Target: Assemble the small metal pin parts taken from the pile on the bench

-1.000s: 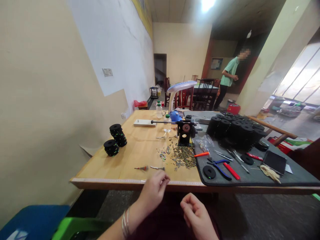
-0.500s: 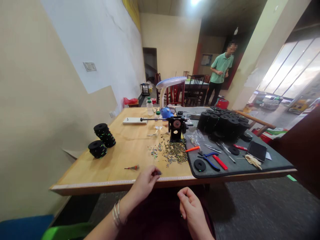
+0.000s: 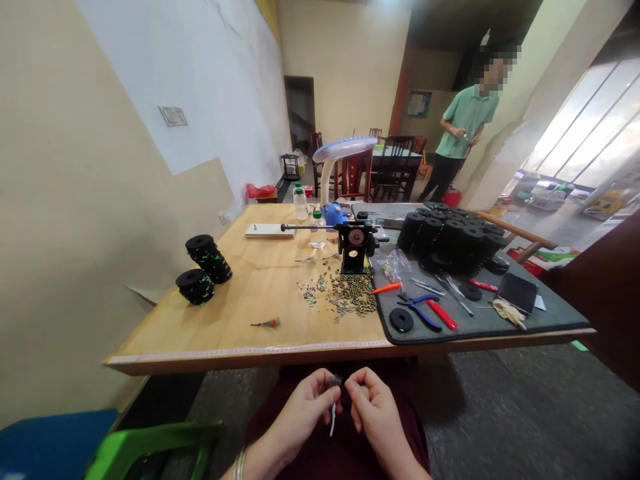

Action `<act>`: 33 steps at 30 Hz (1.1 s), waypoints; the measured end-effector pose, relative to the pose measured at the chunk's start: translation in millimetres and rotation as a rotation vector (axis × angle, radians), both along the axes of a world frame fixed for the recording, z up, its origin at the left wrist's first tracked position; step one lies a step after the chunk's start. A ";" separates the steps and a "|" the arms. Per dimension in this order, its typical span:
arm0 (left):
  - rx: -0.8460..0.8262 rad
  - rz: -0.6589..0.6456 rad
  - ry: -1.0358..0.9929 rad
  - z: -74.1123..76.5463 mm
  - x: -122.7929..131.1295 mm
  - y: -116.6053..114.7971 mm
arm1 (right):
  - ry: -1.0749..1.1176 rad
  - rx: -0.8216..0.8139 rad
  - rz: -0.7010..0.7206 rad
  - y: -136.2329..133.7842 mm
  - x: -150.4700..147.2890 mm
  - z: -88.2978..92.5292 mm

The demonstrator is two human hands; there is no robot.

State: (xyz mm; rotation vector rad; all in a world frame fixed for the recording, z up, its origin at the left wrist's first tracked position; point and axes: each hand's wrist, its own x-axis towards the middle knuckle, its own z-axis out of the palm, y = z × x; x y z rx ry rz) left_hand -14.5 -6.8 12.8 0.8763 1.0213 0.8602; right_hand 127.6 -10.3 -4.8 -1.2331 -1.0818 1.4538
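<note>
My left hand (image 3: 300, 413) and my right hand (image 3: 373, 410) meet in my lap, below the front edge of the wooden table (image 3: 240, 313). Both pinch a small dark piece (image 3: 334, 381) between their fingertips, and a thin white strip (image 3: 332, 419) hangs down from it. Silver bangles sit on my left wrist. Nearest on the table are a small orange-tipped piece (image 3: 267, 324) and a scatter of several little metal parts (image 3: 345, 297).
A black winding tool (image 3: 354, 247) with a long rod stands mid-table. A grey mat (image 3: 480, 313) holds blue and red pliers (image 3: 425, 315), a black disc and stacked black spools (image 3: 450, 237). Two more spool stacks (image 3: 203, 267) sit left. A person in a green shirt (image 3: 463, 130) stands far back.
My left hand has left the table edge, carrying the small piece down to my lap. My right hand has come up to meet it. The person at the back has come nearer.
</note>
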 end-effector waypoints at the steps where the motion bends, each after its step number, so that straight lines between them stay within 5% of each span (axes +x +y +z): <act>1: 0.017 0.003 0.015 -0.9 0.2 0.0 | 0.000 0.000 0.002 -0.1 -0.4 0.9; 12: 0.184 0.020 0.100 -4.9 3.8 -2.8 | -0.072 0.045 0.002 -0.4 0.7 -7.0; 21: 0.041 0.031 -0.075 -5.6 8.3 -3.8 | -0.004 0.018 -0.004 -1.6 -0.6 -3.5; 33: -0.001 0.080 -0.046 -8.8 7.4 -1.4 | 0.004 0.010 -0.008 -4.6 1.4 -3.0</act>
